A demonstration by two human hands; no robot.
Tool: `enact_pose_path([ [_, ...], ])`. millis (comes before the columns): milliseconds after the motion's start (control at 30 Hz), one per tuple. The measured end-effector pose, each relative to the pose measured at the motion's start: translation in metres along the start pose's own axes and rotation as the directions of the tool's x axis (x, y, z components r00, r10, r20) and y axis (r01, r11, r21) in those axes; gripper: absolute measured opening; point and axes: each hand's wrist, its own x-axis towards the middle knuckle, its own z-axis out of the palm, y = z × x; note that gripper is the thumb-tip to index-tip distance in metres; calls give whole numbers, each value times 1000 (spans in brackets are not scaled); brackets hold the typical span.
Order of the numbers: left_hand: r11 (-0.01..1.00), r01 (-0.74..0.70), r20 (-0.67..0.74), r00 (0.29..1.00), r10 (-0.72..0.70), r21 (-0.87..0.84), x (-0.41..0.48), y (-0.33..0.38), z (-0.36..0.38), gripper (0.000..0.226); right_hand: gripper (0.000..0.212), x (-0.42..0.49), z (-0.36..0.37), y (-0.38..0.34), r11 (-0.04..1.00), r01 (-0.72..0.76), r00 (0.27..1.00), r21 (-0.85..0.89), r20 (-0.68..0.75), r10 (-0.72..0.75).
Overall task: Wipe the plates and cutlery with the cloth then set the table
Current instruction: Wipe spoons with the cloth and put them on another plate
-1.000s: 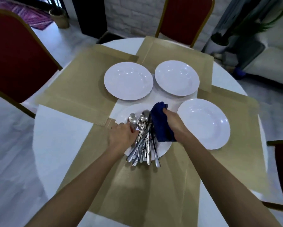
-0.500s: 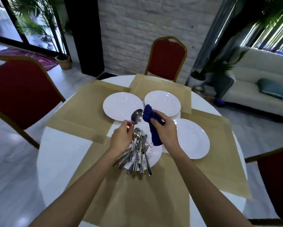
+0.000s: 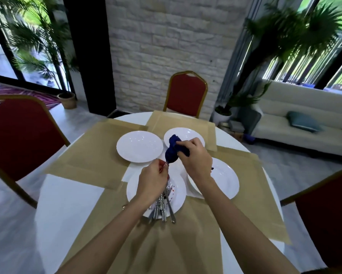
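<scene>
My left hand (image 3: 153,181) pinches the handle of a spoon (image 3: 165,165) lifted above the near plate. The spoon's bowl is hidden inside a dark blue cloth (image 3: 173,150), which my right hand (image 3: 194,158) grips around it. Below the hands, a white plate (image 3: 179,191) carries a pile of several pieces of cutlery (image 3: 163,209), their handles sticking over its near rim. Three more white plates lie around it: one at the left (image 3: 139,146), one at the back (image 3: 188,133) and one at the right (image 3: 225,179).
The round white table (image 3: 67,196) is covered by tan placemats (image 3: 91,153). Red chairs with gold frames stand at the left (image 3: 17,133), behind the table (image 3: 186,93) and at the right (image 3: 324,218). A white sofa (image 3: 304,123) and potted plants stand beyond.
My left hand picked one spoon out of the pile and raised it. My right hand lifted the cloth and wrapped it over the spoon's bowl. The camera tilted upward.
</scene>
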Motion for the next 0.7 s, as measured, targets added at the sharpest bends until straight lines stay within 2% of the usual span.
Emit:
enact_pose_path([
  [100, 999, 19, -10, 1000, -20, -45, -1, 3, -2, 12, 26, -6, 2, -1, 985, 159, 987, -61, 43, -156],
  [133, 999, 18, -4, 1000, -18, -44, -2, 2, -4, 13, 24, -4, 2, -1, 989, 139, 989, -48, 62, -136],
  [167, 999, 11, 10, 1000, -10, -39, -4, 1, -6, 14, 20, 1, -2, 1, 999, 46, 997, 24, 58, -47],
  [200, 999, 0, 28, 1000, 1, -43, -7, 2, -8, 17, 15, 7, -8, -1, 976, -104, 994, 192, 46, 97],
  [233, 998, -16, 48, 999, 18, -55, -10, 2, -10, 20, 9, 11, -14, -5, 877, -235, 971, 420, 63, 230],
  [267, 996, -36, 68, 997, 41, -78, -12, 4, -12, 23, 10, 12, -17, -8, 738, -308, 946, 601, 111, 304],
  [300, 993, -52, 92, 994, 62, -104, -13, 5, -13, 25, 12, 10, -18, -13, 627, -320, 939, 710, 149, 309],
  [333, 990, -58, 117, 990, 73, -127, -13, 6, -14, 27, 14, 5, -17, -19, 598, -303, 947, 742, 161, 279],
  [367, 988, -51, 142, 987, 72, -148, -11, 6, -16, 29, 17, -2, -14, -23, 620, -255, 963, 742, 140, 229],
  [433, 973, 23, 193, 981, 22, -230, -7, 3, -19, 33, 25, -19, -4, -22, 753, -83, 996, 653, 21, 92],
  [533, 924, 147, 233, 970, -65, -353, -5, 3, -21, 37, 28, -27, 4, -11, 896, 137, 988, 422, 12, -157],
  [567, 925, 143, 239, 969, -59, -352, -5, 2, -21, 38, 28, -22, 3, -9, 919, 137, 987, 370, 23, -156],
  [633, 930, 102, 258, 966, -8, -353, -5, 3, -20, 38, 24, -11, -6, -12, 911, -53, 998, 408, 63, 30],
  [700, 916, 88, 300, 953, 37, -392, -5, 5, -21, 37, 14, -6, -17, -16, 785, -250, 968, 567, 177, 180],
])
